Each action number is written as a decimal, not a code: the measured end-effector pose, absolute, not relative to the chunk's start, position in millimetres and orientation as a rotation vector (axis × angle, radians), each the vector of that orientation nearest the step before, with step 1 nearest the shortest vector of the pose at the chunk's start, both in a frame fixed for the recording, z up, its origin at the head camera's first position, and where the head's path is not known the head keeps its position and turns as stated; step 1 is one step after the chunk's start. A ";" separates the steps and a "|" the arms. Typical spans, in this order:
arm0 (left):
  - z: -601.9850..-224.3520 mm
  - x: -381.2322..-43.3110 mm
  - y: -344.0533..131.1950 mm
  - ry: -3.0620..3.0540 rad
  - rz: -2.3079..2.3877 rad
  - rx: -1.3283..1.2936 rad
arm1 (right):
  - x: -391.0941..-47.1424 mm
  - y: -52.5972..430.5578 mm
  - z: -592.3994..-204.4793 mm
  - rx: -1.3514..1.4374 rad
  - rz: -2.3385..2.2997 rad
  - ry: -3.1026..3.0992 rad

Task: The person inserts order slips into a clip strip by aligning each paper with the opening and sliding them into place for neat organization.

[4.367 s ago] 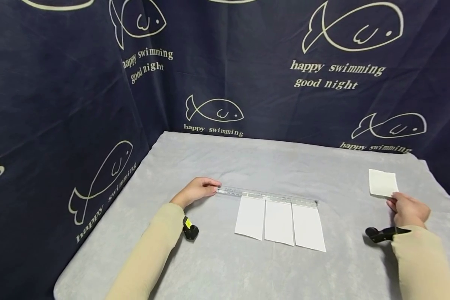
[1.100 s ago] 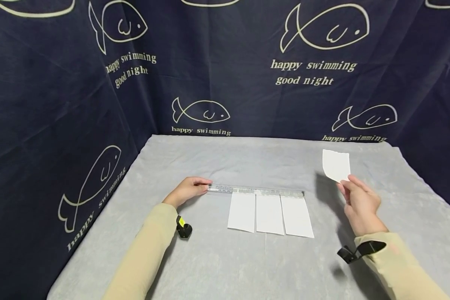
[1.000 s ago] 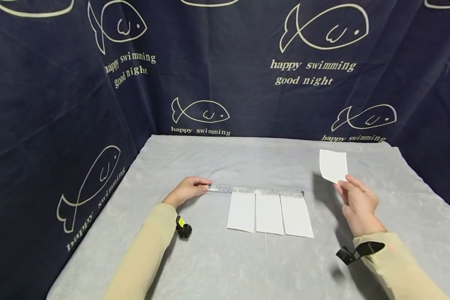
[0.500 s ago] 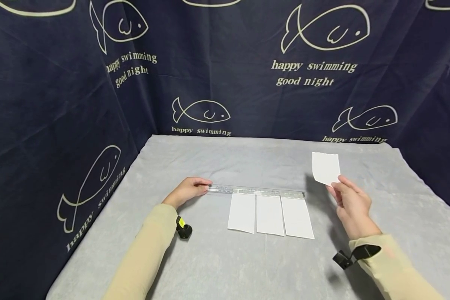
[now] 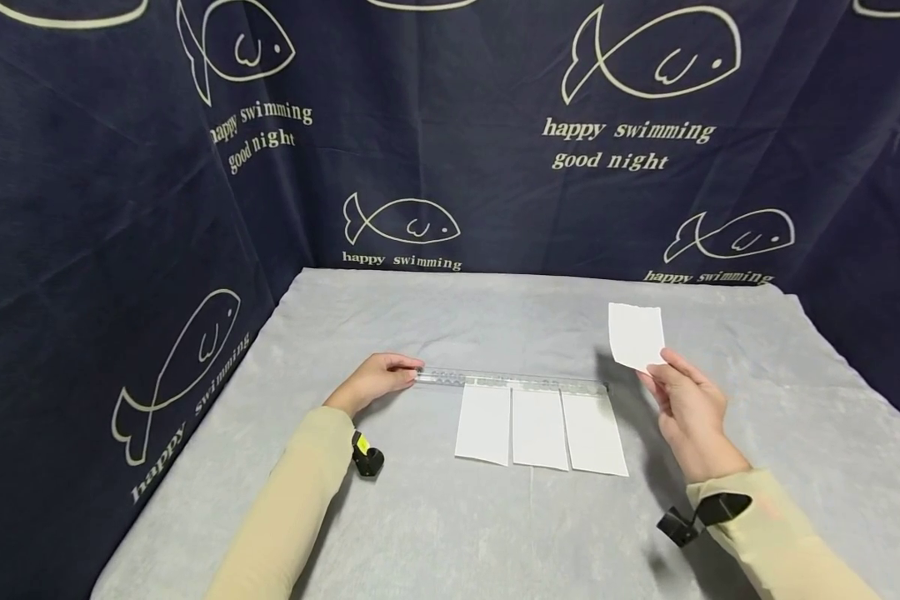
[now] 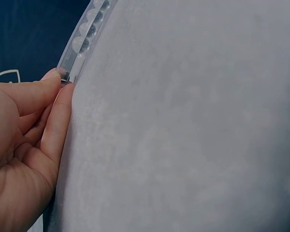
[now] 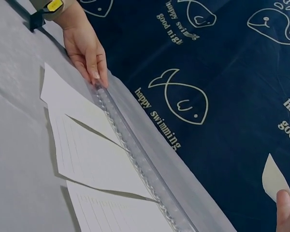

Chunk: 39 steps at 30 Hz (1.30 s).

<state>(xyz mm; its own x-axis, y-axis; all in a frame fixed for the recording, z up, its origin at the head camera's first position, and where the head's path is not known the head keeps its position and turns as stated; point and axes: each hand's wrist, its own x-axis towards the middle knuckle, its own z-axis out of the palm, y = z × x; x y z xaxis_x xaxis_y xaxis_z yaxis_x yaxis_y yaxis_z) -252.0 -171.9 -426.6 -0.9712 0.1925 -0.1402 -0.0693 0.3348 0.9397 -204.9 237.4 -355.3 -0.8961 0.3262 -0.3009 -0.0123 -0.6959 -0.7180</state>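
Observation:
My left hand [image 5: 372,385] pinches the left end of a clear plastic ticket rail [image 5: 440,377], with thumb and fingertips at its end cap. Round clear beads line the rail in the left wrist view. Three white paper slips [image 5: 540,429] extend from its near edge, side by side, their tops at the rail; faint ruled lines show on them in the right wrist view. A fourth white paper slip [image 5: 636,335] is up above the table to the right of the rail's far end. Its lower right corner is pinched between thumb and fingers of my right hand [image 5: 693,408].
A grey cloth covers the table [image 5: 450,533]. Dark blue curtains [image 5: 495,108] with fish drawings rise behind it and along the left side. Black camera mounts [image 5: 367,457] sit at both wrists.
My right hand has carried its paper slip from the far right, first up and then left toward the rail's right end. The left hand keeps hold of the rail, and the three slips stay put.

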 end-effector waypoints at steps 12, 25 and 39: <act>-427.1 -255.0 -172.2 2.365 1.696 0.100 | -202.4 225.9 -353.3 -0.602 2.629 -1.177; -428.3 -255.4 -174.5 2.336 1.722 0.153 | -201.8 210.4 -351.9 -0.641 2.593 -1.231; -427.4 -253.8 -172.6 2.308 1.734 0.109 | -194.5 192.1 -349.6 -0.629 2.616 -1.220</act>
